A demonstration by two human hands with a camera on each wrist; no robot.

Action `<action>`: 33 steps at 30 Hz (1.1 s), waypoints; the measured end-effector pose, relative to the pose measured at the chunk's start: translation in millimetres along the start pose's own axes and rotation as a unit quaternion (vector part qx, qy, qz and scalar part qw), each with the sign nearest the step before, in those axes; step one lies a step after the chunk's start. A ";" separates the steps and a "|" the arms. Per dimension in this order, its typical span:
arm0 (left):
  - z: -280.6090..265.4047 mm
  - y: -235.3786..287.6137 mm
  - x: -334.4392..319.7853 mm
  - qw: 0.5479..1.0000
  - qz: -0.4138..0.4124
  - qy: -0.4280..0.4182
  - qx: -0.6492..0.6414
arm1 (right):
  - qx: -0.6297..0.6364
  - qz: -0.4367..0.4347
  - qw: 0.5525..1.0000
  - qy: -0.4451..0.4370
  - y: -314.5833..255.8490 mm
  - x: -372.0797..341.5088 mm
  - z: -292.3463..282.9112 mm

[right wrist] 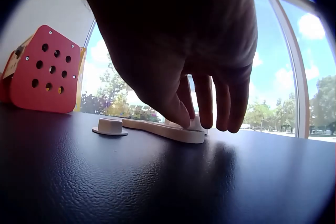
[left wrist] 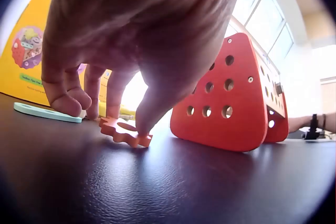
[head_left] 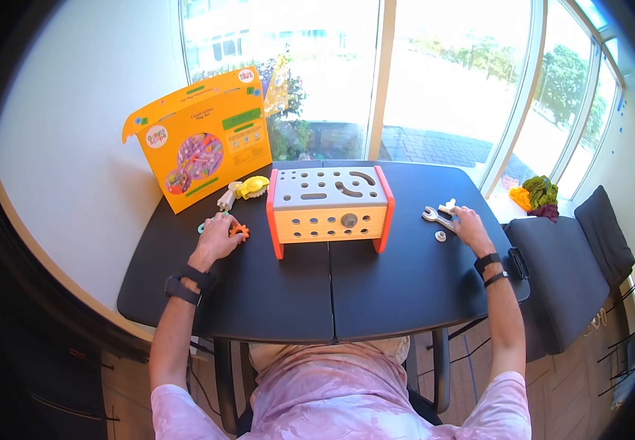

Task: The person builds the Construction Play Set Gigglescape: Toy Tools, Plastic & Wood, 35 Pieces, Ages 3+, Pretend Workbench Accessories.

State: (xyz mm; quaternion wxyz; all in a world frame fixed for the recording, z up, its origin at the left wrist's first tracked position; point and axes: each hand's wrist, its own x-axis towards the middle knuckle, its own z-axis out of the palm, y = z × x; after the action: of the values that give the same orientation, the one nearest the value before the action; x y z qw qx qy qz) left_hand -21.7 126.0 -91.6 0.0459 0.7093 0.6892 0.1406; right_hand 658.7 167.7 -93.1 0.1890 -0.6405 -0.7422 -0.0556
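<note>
My left hand (head_left: 217,238) pinches an orange gear (left wrist: 125,132) between thumb and a finger, at the dark table. The other left fingers hang beside a mint-green flat piece (left wrist: 47,112). On the right, my right hand (head_left: 473,229) is lowered over the handle end of a pale wrench (head_left: 435,216) and a white piece (head_left: 447,206). In the right wrist view the thumb tip meets the wrench (right wrist: 163,130); whether it grips anything is partly hidden. Between the hands stands a wooden toy workbench (head_left: 330,224) with red sides and a grey top.
A small white cap-shaped piece (head_left: 440,236) lies near the wrench. Behind my left hand are a yellow toy (head_left: 253,188) and a yellow-orange box (head_left: 207,139) standing upright. Past the right table edge (head_left: 512,257) is a dark chair (head_left: 563,282) by the windows.
</note>
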 end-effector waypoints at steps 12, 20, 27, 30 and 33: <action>-61.5 27.3 -44.1 0.952 0.080 -0.021 -0.294 | 0.039 -0.006 0.998 0.046 -3.0 7.2 2.1; -89.6 102.4 -56.9 0.893 0.169 -0.017 -0.418 | 0.020 0.000 0.998 0.060 -1.7 13.7 1.8; -70.4 127.2 -46.8 0.892 0.169 -0.006 -0.418 | 0.305 -0.021 0.937 0.169 -57.6 -7.9 -51.1; -68.9 133.9 -47.5 0.907 0.151 -0.014 -0.393 | 0.430 -0.031 0.895 0.114 -115.6 -29.1 -87.4; -56.6 134.5 -42.5 0.899 0.159 -0.004 -0.407 | 0.499 -0.057 0.864 0.037 -171.7 -47.5 -103.3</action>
State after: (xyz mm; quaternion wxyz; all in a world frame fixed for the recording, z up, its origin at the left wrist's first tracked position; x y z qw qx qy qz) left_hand 92.7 70.4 -8.5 0.3107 0.7293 0.4496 0.4116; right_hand 518.6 60.2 12.9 0.5074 -0.4144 -0.6988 0.2873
